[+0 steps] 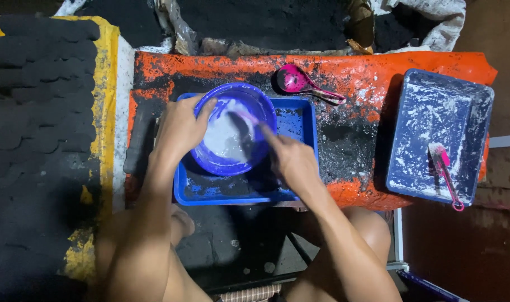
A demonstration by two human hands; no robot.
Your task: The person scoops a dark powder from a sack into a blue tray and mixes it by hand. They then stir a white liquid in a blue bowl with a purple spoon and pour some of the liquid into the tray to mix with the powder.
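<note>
The bowl (232,130), round and blue, is steadied at its upper left rim by the left hand (179,127), whose fingers (206,106) are curled over the edge and closed on it. It sits inside a shallow blue tray (302,120) on the orange, soot-blackened table (355,72), directly between the two hands. The right hand (291,159) is closed around a thin stick (245,117), the tip of which reaches into the pale white paste in the bowl. The bowl appears to be light, rigid plastic; its wet, smeared wall is judged slippery, so the dry outer rim is the surest place to take hold, with the load of paste kept level. The stick appears stiff and light and is best gripped near its upper end, clear of the paste. Beyond the fingers of the right hand, a pink spoon (300,83) lies on the table. Well apart on the right-hand side, a second blue tray (434,112), smeared white, carries a pink brush (444,170).
</note>
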